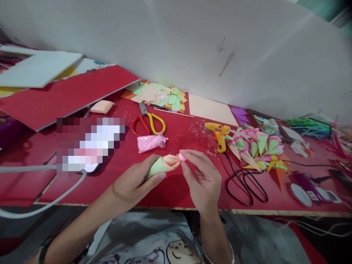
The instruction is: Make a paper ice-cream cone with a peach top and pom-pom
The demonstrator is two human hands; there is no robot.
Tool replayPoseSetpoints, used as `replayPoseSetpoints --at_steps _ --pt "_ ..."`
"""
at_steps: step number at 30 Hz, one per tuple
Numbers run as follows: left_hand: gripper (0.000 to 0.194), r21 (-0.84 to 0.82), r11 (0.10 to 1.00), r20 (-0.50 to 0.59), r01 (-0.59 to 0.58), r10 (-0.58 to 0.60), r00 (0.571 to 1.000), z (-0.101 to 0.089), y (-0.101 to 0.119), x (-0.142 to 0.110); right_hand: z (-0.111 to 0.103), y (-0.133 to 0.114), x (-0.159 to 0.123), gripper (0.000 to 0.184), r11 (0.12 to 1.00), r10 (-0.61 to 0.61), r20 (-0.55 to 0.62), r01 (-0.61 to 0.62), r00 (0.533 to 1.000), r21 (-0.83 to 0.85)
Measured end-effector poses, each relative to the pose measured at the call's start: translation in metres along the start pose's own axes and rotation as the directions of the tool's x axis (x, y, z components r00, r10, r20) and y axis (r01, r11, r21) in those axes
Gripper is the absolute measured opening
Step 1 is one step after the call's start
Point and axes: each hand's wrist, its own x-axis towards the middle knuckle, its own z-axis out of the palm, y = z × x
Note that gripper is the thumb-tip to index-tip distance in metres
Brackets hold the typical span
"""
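Note:
My left hand (143, 172) is wrapped round a small rolled paper cone (157, 169), pale green outside with peach paper at its mouth. Its open end faces right. Between the fingertips of my right hand (203, 178) is a small pink ball of soft clay (182, 157), held close to the cone's mouth. Just beyond my hands lies a crumpled plastic packet of pink clay (152, 143). Behind it rest scissors (148, 119) with one red and one yellow handle. To the right, a yellow glue gun (218, 134) lies on the red table (176, 192).
Finished-looking paper cones (258, 145) are heaped at the right, by the glue gun's looping black cord (247, 190). Cut paper pieces (162, 95) lie at the back. A purple power strip (310, 187) sits far right. Large boards (68, 91) and a white cable (55, 203) occupy the left.

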Motion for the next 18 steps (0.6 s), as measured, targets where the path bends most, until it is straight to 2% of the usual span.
replayPoseSetpoints --at_steps 6,9,11,13,15,18 --pt "0.031 0.016 0.999 -0.025 -0.039 0.040 0.999 0.004 -0.008 0.002 0.003 0.007 -0.002 0.031 0.998 0.052 0.000 -0.052 0.999 0.028" --pt "0.034 0.223 0.975 -0.019 0.020 -0.017 1.000 0.010 -0.016 0.007 0.002 0.021 -0.002 0.037 0.991 0.130 0.026 -0.131 0.991 0.040" --pt "0.035 0.431 0.899 -0.046 0.083 -0.070 0.996 0.015 -0.022 0.010 0.000 0.032 -0.002 0.040 0.983 0.183 0.058 -0.182 0.981 -0.021" --pt "0.032 0.573 0.812 -0.087 0.112 -0.076 0.993 0.020 -0.028 0.012 -0.002 0.042 -0.004 0.040 0.973 0.218 0.069 -0.211 0.974 -0.096" --pt "0.028 0.640 0.760 -0.107 0.109 -0.052 0.993 0.023 -0.030 0.012 -0.005 0.048 -0.006 0.035 0.964 0.229 0.065 -0.217 0.971 -0.153" --pt "0.031 0.676 0.732 -0.100 0.087 -0.025 0.995 0.018 -0.028 0.012 -0.009 0.051 -0.007 0.028 0.961 0.219 0.040 -0.208 0.975 -0.183"
